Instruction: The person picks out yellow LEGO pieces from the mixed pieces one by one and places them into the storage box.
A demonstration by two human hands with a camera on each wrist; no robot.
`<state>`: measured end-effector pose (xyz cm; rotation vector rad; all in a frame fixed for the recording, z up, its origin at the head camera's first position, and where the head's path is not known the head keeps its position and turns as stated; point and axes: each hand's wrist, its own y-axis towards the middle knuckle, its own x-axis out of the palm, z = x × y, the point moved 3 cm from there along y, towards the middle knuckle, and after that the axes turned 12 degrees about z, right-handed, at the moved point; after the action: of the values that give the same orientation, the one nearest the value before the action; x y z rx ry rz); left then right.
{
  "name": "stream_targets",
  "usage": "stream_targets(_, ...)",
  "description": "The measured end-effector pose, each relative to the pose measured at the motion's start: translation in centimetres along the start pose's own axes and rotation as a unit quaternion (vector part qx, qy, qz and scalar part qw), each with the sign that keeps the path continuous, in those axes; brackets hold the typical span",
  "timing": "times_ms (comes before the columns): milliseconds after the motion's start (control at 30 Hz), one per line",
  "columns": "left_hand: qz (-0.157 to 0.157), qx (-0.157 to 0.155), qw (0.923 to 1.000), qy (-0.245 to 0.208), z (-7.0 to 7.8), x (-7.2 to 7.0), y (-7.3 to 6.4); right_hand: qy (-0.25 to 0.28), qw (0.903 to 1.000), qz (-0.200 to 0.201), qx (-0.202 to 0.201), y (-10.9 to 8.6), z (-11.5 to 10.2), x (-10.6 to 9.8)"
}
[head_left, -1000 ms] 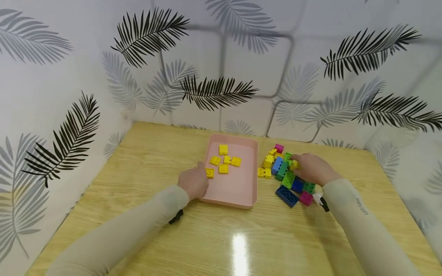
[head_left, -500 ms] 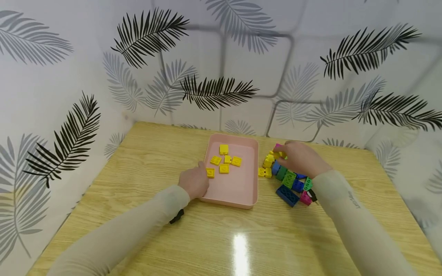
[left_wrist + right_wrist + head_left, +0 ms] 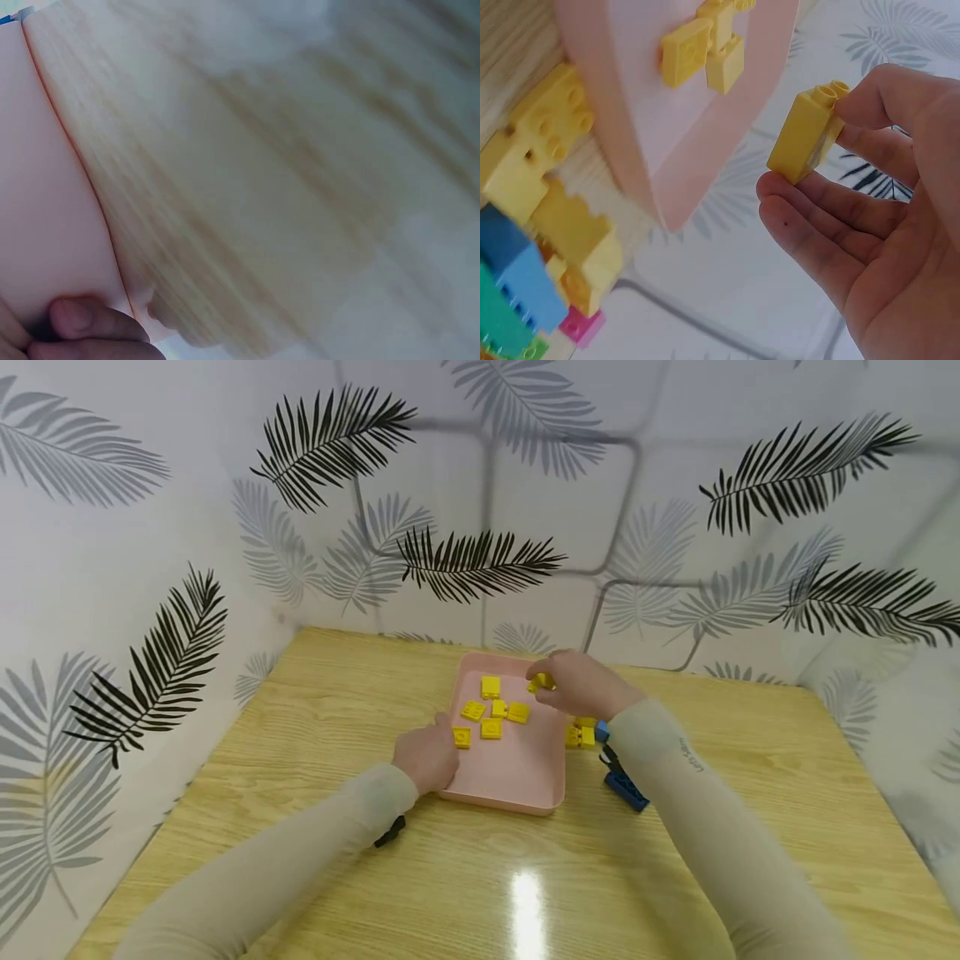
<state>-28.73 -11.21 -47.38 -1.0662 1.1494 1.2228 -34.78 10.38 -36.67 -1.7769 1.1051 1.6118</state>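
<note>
My right hand (image 3: 581, 683) pinches a yellow toy brick (image 3: 804, 135) between thumb and fingertips, over the right back part of a pink tray (image 3: 517, 777). The right wrist view shows the brick tilted, two studs up by the thumb. At the tray's left side, my left hand (image 3: 427, 758) grips the rim; curled fingers (image 3: 86, 321) show against the pink wall in the left wrist view. Inside the tray lie several yellow bricks (image 3: 491, 687), spread over its left and middle part.
Right of the tray is a pile of bricks, mostly hidden by my right sleeve in the head view: yellow (image 3: 551, 112), blue (image 3: 525, 270), green (image 3: 499, 322) and pink ones. A dark blue brick (image 3: 626, 791) lies at its near side. A patterned wall (image 3: 420, 460) stands behind the table.
My right hand has picked the yellow brick from the pile and moved left with it to above the tray. The left hand has stayed at the rim.
</note>
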Motion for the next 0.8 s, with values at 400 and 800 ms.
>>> stream_targets(400, 0.013, 0.006, 0.9999, 0.005, -0.1, 0.2, 0.2, -0.001, 0.9982, -0.059, -0.008, 4.4, -2.9, 3.4)
stream_targets(800, 0.004, 0.005, 1.0, 0.006, -0.2, 0.2, 0.2, -0.011, 0.9892, -0.132, 0.064, 6.1, -3.8, 5.8)
